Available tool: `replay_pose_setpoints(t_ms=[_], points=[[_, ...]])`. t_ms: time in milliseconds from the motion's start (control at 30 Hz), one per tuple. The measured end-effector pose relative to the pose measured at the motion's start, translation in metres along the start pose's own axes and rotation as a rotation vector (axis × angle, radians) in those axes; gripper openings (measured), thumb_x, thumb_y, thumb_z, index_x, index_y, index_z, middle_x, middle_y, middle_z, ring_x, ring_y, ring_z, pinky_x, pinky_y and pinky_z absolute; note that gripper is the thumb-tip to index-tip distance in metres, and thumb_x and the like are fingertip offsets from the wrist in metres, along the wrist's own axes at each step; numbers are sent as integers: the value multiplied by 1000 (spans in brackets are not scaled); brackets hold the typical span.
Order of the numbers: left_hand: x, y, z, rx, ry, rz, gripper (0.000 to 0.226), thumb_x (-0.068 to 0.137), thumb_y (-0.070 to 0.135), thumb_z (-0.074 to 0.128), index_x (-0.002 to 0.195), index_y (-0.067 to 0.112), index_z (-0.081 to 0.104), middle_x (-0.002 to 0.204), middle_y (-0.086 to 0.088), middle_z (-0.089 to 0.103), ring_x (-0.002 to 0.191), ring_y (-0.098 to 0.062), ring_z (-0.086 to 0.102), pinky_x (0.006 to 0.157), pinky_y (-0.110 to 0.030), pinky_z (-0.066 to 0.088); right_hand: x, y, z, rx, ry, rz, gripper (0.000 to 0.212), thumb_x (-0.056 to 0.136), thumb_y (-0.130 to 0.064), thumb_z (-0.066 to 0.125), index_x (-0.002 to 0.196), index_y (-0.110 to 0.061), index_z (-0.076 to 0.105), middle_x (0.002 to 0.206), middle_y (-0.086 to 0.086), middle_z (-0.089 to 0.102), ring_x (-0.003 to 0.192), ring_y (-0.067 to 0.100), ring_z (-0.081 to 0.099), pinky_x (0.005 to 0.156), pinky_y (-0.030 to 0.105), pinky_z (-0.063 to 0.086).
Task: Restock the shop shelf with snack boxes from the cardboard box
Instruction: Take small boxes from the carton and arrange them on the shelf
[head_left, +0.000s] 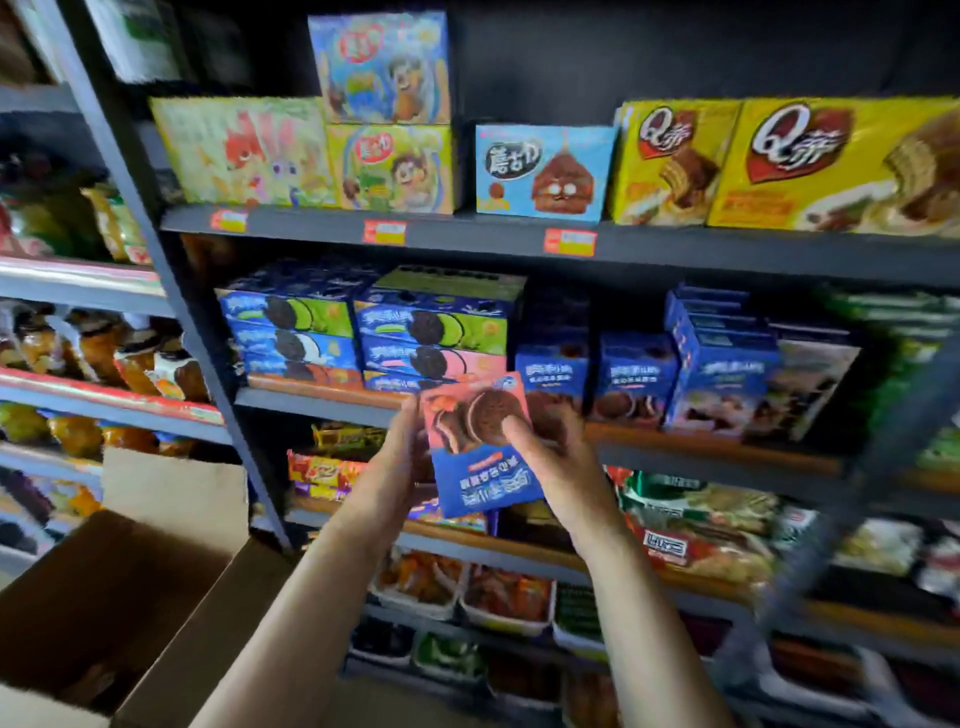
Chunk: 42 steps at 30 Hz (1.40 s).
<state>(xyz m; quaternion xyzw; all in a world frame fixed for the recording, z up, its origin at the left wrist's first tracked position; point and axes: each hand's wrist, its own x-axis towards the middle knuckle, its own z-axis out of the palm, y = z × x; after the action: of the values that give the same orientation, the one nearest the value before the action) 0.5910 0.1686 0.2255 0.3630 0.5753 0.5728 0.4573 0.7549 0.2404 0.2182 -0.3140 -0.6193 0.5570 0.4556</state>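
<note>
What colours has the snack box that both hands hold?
The snack box is pink on its upper part and blue below, with dark sandwich cookies pictured; the head view shows it.

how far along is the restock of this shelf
Done: the middle shelf already carries stacked blue cookie boxes. In hand: both hands, left and right, hold one pink and blue snack box upside down in front of that shelf, not yet placed. Left: this box must go on the shelf; the cardboard box stands open at lower left, but its contents cannot be seen.
</note>
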Motion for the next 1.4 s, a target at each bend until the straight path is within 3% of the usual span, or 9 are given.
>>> replay_pose_setpoints(t_ms=[133,300,367,600,867,1000,1100,1200,1400], points=[[6,-17,12,-62,-90,96,85,69,56,75,143,28,44,120,-3,71,106,-23,70,81,-39,56,-7,6,-16,46,21,108,38,80,-51,74,96,-20,58,88,-2,65,76,5,64,67,18,45],[8,-26,34,-260,14,102,55,85,42,72,133,29,48,123,-4,69,105,-19,69,82,-43,58,-16,18,-29,98,11,274,54,77,-58,75,115,-26,55,110,-2,68,97,10,69,89,42,57],[10,-32,40,-302,11,81,58,85,38,74,134,25,46,124,-6,68,110,-20,67,88,-48,57,-20,20,-24,121,-18,325,70,70,-54,81,126,-25,51,111,3,70,95,14,72,82,41,60],[13,-33,38,-170,19,18,64,72,44,74,125,17,50,123,-15,63,97,-20,70,90,-44,56,-25,10,-49,3,129,131,46,71,-49,78,110,-35,61,102,-10,71,95,9,70,82,31,52],[24,-20,29,109,-469,131,78,74,32,78,144,21,45,135,-7,62,124,-26,59,104,-43,48,-14,-5,-68,-55,-17,77,53,74,-39,79,123,-29,63,117,-5,69,104,14,69,87,34,58],[35,-19,32,138,-441,110,75,69,44,83,135,23,56,126,-7,67,118,-25,64,104,-46,49,-8,-5,-61,-64,52,101,51,74,-48,80,120,-32,63,112,-12,66,102,10,69,85,34,58],[49,-17,29,103,-402,138,84,62,43,87,136,20,54,122,-8,69,114,-26,66,96,-41,55,-1,-6,-62,-168,56,76,50,76,-50,78,120,-36,61,118,-9,64,107,8,66,90,35,57],[61,-7,27,130,-481,235,81,64,24,87,135,25,49,121,-5,66,108,-22,67,87,-33,56,5,-24,-67,-423,-27,46,47,77,-46,77,119,-35,59,121,-13,61,107,-4,60,88,17,50],[92,14,37,237,-613,360,86,59,33,88,134,37,47,122,-20,57,106,-42,56,90,-53,50,27,-66,-62,-779,-108,190,75,61,-55,88,125,-49,47,127,-24,53,113,-4,53,92,26,47]])
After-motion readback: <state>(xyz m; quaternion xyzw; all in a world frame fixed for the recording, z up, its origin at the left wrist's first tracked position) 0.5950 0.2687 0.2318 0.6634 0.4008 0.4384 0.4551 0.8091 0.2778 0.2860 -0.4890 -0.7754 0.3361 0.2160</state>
